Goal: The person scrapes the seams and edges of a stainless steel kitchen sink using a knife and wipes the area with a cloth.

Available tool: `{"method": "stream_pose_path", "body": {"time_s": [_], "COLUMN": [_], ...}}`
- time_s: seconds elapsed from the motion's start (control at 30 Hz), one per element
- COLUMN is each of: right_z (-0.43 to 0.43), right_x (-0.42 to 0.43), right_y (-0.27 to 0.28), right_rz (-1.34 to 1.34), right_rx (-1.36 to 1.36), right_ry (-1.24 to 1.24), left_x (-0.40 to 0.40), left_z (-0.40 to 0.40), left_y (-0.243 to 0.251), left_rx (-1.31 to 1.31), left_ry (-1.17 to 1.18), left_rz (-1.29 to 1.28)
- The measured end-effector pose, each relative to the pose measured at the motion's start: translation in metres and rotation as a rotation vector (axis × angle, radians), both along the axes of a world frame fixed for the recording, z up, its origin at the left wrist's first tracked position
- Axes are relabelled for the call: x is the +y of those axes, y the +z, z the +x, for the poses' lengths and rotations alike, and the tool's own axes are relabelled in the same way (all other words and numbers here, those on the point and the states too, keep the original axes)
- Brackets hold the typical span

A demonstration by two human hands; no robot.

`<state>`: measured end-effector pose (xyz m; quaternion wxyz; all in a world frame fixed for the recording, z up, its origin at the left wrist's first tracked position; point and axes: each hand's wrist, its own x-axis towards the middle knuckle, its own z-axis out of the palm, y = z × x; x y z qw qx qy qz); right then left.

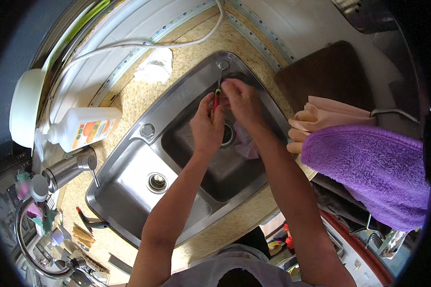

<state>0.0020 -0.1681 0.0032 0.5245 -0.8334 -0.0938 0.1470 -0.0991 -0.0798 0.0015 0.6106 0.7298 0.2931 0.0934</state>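
Over the right basin of a stainless steel double sink [186, 97], my left hand [207, 127] grips the red and black handle of a small screwdriver-like tool [217, 98]. Its thin metal shaft points toward the round fitting [223, 65] in the sink's far corner. Close by the shaft is my right hand [241, 98], blurred, with its fingers bent; whether it holds anything cannot be told. A crumpled, translucent pinkish plastic bag [247, 141] lies in the basin beside the drain [228, 134], partly behind my right forearm.
A white plastic bottle [93, 125], a cylindrical metal faucet body [70, 169] and a peeler-like tool [90, 220] stand or lie left of the sink. Crumpled white plastic [156, 66] lies behind it. Rubber gloves [319, 116] and a purple towel [366, 172] hang at right, by a dark board [326, 77].
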Motion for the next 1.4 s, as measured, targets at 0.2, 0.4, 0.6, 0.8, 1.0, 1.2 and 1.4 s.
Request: {"method": "stream_pose_path", "body": {"time_s": [0.2, 0.4, 0.6, 0.8, 1.0, 1.2, 1.4], "right_z": [-0.005, 0.008, 0.011, 0.013, 0.015, 0.012, 0.001], "right_x": [0.011, 0.01, 0.012, 0.012, 0.009, 0.011, 0.005], "right_y": [0.009, 0.01, 0.019, 0.015, 0.008, 0.005, 0.01], "right_rz": [0.034, -0.001, -0.114, -0.192, -0.102, -0.001, -0.134], "right_rx": [0.139, 0.051, 0.076, 0.036, 0.064, 0.119, 0.04], "right_ry": [0.067, 0.088, 0.104, 0.139, 0.13, 0.15, 0.148], "left_x": [-0.017, -0.026, -0.03, -0.029, -0.028, -0.026, -0.037], "left_z": [0.007, 0.016, 0.02, 0.022, 0.026, 0.02, 0.01], "left_y": [-0.001, 0.024, 0.022, 0.005, 0.011, 0.012, 0.008], "left_rx": [-0.038, -0.009, -0.034, -0.124, 0.001, 0.053, -0.027], "left_ry": [0.036, 0.078, 0.086, 0.141, 0.147, 0.159, 0.15], "left_rz": [-0.076, -0.347, -0.472, -0.515, -0.418, -0.275, -0.364]}}
